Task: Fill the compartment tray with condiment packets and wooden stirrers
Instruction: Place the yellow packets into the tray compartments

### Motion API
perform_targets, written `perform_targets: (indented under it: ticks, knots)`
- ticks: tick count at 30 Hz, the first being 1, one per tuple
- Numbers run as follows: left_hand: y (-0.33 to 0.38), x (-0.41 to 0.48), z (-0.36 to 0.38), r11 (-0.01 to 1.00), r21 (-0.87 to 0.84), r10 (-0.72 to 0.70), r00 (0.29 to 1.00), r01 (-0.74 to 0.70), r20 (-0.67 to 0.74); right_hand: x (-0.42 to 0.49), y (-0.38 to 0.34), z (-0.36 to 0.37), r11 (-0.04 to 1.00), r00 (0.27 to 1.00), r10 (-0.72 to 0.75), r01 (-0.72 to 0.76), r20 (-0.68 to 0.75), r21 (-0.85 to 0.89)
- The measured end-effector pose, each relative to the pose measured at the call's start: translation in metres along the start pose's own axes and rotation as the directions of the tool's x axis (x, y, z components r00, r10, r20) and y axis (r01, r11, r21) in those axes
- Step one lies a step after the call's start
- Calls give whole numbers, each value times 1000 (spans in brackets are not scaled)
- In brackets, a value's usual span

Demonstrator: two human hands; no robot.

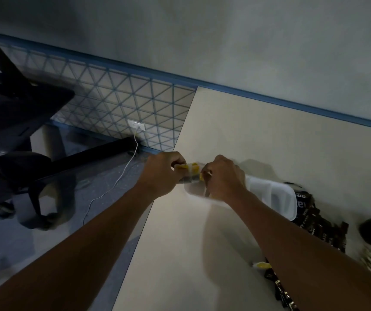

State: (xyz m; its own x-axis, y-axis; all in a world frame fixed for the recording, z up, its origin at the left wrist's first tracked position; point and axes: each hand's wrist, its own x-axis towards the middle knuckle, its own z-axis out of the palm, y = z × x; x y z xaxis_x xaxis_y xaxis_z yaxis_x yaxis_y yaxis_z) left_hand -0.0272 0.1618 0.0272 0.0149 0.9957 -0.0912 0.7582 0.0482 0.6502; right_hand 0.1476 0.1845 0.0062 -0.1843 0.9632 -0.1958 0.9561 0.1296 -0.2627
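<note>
Both hands are closed on a small stack of yellow packets (190, 169), the left hand (161, 173) at one end and the right hand (223, 178) at the other, held above the near end of the white compartment tray (274, 196). Print on the packets is blurred and unreadable. Dark packets (314, 223) are piled beside the tray on the beige table (258, 135); "CITY" is legible on one. A single yellow packet (261, 264) lies nearer.

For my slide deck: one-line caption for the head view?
Both hands grip yellow condiment packets above a white compartment tray.
</note>
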Motion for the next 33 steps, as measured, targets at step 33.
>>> perform_targets:
  ticks: [33]
  knots:
    - [23, 15, 41, 961, 277, -43, 992, 8, 120, 8, 12, -22, 997, 980, 0, -14, 200, 69]
